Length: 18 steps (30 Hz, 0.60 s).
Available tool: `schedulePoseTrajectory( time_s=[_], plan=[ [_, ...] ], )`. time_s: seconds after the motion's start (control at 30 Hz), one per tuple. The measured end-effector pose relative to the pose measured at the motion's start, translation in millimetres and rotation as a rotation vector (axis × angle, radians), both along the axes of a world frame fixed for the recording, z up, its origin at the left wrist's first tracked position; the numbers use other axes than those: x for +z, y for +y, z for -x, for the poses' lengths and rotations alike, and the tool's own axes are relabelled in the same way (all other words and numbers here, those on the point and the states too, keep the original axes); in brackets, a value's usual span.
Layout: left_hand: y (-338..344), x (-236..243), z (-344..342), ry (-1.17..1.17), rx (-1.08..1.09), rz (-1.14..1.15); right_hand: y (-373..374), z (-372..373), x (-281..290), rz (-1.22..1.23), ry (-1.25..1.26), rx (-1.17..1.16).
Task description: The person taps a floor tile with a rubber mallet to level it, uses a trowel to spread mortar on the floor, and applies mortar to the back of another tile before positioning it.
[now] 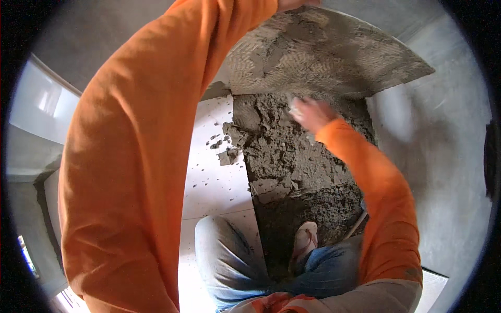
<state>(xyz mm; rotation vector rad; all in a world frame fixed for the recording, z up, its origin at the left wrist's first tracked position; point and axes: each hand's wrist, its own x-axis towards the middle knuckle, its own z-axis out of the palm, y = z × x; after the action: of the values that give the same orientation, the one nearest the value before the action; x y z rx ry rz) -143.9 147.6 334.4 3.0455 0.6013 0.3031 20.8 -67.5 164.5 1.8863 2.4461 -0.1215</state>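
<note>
A large tile (334,49), its visible side coated with ridged grey mortar, stands tilted at the far end of the mortar bed. My left hand (298,4) reaches over to its upper edge and holds it there; most of that hand is cut off by the picture's top. Below the tile, my right hand (314,115) is low over the rough, wet mortar bed (292,151). Motion blurs its fingers, and a pale patch shows at their tips; whether they grip something I cannot make out.
White floor tiles (211,177) border the mortar on the left, with mortar crumbs scattered on them. Grey walls (438,156) stand close on the right. A sandalled foot (305,240) rests on the mortar near me, and a wooden handle (356,225) lies by my right forearm.
</note>
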Motion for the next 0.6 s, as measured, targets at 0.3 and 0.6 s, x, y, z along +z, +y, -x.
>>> schedulePoseTrajectory(
  time_s=[0.3,0.6],
  plan=[
    [-100,45,15,-0.752,0.240,0.916,0,-45,127,-0.680,0.299,0.036],
    [-48,9,24,-0.604,0.071,0.835,21,-35,-32,0.055,-0.268,-0.142]
  ],
)
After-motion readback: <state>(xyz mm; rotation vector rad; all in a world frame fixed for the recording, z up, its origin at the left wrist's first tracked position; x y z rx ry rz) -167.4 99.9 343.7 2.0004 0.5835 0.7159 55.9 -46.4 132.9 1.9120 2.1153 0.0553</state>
